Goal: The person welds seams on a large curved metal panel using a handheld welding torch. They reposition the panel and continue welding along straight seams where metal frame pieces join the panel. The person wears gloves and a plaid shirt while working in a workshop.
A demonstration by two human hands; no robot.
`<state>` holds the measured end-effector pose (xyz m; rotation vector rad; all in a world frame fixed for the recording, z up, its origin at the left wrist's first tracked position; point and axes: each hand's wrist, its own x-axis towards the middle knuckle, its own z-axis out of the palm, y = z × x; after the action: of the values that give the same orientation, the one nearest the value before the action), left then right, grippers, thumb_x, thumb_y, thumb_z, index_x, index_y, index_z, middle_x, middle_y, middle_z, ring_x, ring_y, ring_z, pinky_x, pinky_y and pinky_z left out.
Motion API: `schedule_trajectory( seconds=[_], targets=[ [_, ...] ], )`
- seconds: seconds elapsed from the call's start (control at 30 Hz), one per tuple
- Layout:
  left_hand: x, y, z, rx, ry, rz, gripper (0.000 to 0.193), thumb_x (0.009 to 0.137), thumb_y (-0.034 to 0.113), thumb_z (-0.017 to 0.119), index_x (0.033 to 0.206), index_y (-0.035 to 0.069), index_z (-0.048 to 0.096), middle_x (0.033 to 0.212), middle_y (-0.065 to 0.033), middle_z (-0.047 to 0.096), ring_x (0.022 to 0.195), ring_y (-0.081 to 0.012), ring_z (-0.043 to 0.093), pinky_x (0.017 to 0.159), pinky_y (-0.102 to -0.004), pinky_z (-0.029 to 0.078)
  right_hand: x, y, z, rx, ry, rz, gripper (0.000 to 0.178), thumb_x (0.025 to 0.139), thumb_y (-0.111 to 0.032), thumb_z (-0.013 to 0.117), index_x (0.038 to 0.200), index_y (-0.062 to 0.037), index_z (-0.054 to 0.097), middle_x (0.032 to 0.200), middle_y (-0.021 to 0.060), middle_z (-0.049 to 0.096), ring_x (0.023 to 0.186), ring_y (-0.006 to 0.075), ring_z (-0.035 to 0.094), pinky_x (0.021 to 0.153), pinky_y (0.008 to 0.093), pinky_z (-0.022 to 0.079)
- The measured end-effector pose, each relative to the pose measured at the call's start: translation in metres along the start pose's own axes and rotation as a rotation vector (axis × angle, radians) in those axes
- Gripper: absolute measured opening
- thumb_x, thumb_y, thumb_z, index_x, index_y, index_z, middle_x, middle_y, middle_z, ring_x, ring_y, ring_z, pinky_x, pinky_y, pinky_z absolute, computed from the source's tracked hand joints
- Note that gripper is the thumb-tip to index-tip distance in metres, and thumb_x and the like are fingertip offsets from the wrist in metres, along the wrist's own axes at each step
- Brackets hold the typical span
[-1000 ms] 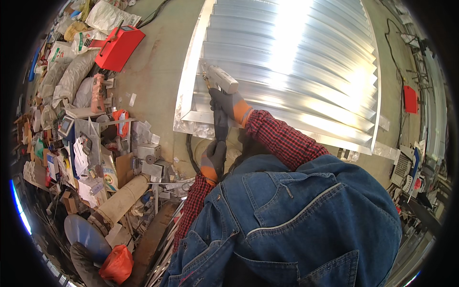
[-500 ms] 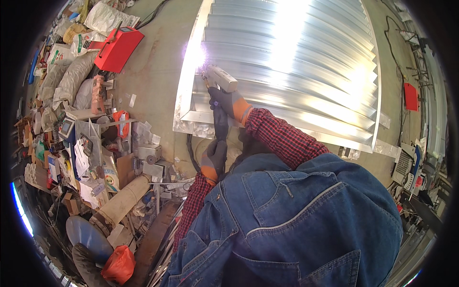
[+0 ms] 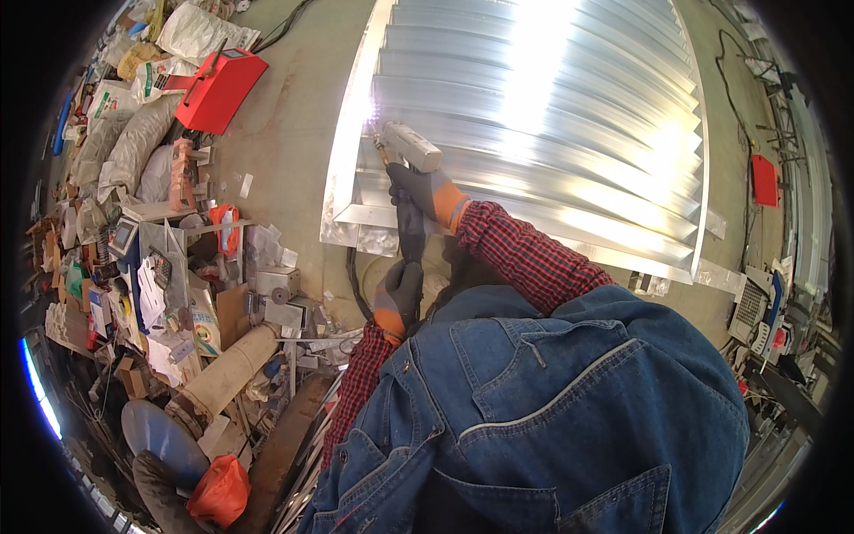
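One torch sits in the right hand, whose gloved fingers wrap its grip just behind the pale head, while the left hand is clamped round the dark rear part below and nearer the body. Ahead of the right hand lies the panel, and just past the tip a small violet spark glows by its left rail, at the ends of the slats. From where I stand, steadiness looks like the main worry: should the right wrist roll or sag, the heat could wander off the rail and mark a slat. Lingering in one spot might burn through, if the metal is as thin as it seems. The cable loops down just left of the left hand, so a snag there could tug the tool's back end and swing the tip aside. The slats beside and beyond the right hand throw back a hard glare, which could make the seam difficult to judge. Both gloves look snug at their orange cuffs, yet the right one is near enough to the spark that spatter might reach it.
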<state>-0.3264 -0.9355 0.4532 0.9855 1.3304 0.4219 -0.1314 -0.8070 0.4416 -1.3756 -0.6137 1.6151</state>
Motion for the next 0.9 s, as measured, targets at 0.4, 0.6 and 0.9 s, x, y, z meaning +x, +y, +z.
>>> schedule_trajectory(
  seconds=[0.4, 0.6, 0.9],
  targets=[
    [-0.008, 0.005, 0.003, -0.004, -0.004, 0.024, 0.035, 0.107, 0.035, 0.067, 0.115, 0.001, 0.074, 0.077, 0.0004, 0.062, 0.066, -0.0097, 0.056, 0.06, -0.0294, 0.044, -0.006, 0.0, -0.001, 0.001, -0.014, 0.021, 0.028, 0.107, -0.031, 0.067, 0.106, -0.0024, 0.068, 0.085, 0.0021, 0.07, 0.075, 0.0106, 0.065, 0.069, 0.0299, 0.054],
    [-0.01, 0.005, 0.004, -0.047, -0.01, -0.019, 0.035, 0.106, 0.034, 0.067, 0.117, 0.001, 0.073, 0.077, 0.0008, 0.062, 0.066, -0.009, 0.054, 0.059, -0.0292, 0.043, -0.008, -0.001, -0.002, -0.01, -0.027, 0.02, 0.029, 0.107, -0.03, 0.066, 0.111, -0.0014, 0.067, 0.086, 0.0032, 0.07, 0.076, 0.0125, 0.067, 0.07, 0.031, 0.056],
    [-0.021, 0.022, 0.008, -0.088, -0.056, -0.092, 0.029, 0.106, 0.033, 0.067, 0.105, 0.004, 0.069, 0.076, 0.002, 0.058, 0.068, -0.0087, 0.052, 0.06, -0.0295, 0.04, -0.002, 0.008, -0.007, -0.039, -0.044, -0.001, 0.041, 0.104, -0.035, 0.07, 0.117, 0.0035, 0.066, 0.085, 0.009, 0.071, 0.074, 0.0179, 0.07, 0.066, 0.0354, 0.057]
  ],
)
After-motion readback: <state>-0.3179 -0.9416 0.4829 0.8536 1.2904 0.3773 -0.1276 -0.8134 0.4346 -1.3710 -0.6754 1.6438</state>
